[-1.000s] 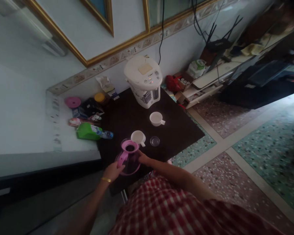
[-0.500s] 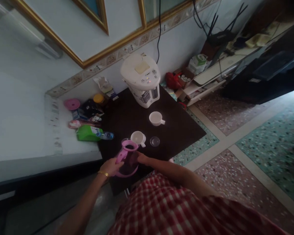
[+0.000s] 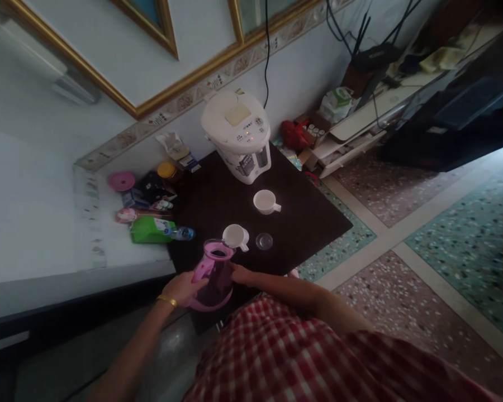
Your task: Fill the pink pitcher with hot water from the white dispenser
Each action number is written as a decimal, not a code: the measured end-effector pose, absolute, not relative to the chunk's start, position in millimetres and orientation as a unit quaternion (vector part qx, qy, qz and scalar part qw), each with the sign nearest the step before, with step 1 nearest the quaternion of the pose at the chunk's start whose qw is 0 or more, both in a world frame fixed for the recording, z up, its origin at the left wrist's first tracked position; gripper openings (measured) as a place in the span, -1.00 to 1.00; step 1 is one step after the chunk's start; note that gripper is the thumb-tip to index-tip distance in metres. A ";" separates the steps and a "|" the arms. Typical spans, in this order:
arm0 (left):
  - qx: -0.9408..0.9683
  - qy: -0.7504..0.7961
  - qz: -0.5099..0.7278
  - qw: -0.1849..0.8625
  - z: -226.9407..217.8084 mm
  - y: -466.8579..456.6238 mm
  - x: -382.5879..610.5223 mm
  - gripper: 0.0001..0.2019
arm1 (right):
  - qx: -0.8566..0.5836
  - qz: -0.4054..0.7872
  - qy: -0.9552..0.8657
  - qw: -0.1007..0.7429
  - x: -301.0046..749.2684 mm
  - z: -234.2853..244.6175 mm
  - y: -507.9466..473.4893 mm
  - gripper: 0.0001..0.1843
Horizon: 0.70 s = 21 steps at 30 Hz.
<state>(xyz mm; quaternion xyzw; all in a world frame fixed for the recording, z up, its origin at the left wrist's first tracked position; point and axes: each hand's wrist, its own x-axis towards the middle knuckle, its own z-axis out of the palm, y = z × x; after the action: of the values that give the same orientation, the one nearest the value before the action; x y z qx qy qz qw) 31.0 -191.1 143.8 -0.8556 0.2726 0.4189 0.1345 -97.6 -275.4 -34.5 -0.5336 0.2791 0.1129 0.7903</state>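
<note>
- My left hand (image 3: 183,287) is wrapped around the pink handle of the pink-rimmed, dark-bodied plastic jug (image 3: 215,273), fingers clenched on it.
- My right hand (image 3: 240,274) lies against the jug's far side, fingers cupping the wall to steady it; I cannot tell how firmly they press.
- The jug is tipped, its spout leaning toward the small white cup with a handle (image 3: 235,236), which stands just beyond its rim on the dark brown square table (image 3: 310,223).
- To do this well, I judge the spout should sit right over that cup's mouth, and the tilt should grow slowly, with the right hand guiding.
- Just right of that cup lies a small clear round lid (image 3: 264,241); a second white cup (image 3: 265,201) stands farther beyond the jug.
- Past that, at the table's far edge, stands the white electric hot-water dispenser (image 3: 238,134).
</note>
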 end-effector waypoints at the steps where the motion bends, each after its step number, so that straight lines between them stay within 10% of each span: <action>1: -0.855 0.276 0.416 0.139 145.2 -191.3 31.3 -0.60 | -0.536 0.115 0.276 0.790 -97.7 -33.1 -275.6 -0.40; 21: -0.859 0.257 0.425 0.124 150.8 -200.5 22.7 -0.61 | -0.521 0.120 0.235 0.812 -101.6 -24.6 -284.4 -0.46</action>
<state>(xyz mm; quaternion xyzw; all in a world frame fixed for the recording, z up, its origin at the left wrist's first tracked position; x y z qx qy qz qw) 22.7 -200.5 150.8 -0.8592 0.2565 0.4249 0.1240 -101.6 -284.4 -24.6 -0.5210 0.2347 0.1202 0.8118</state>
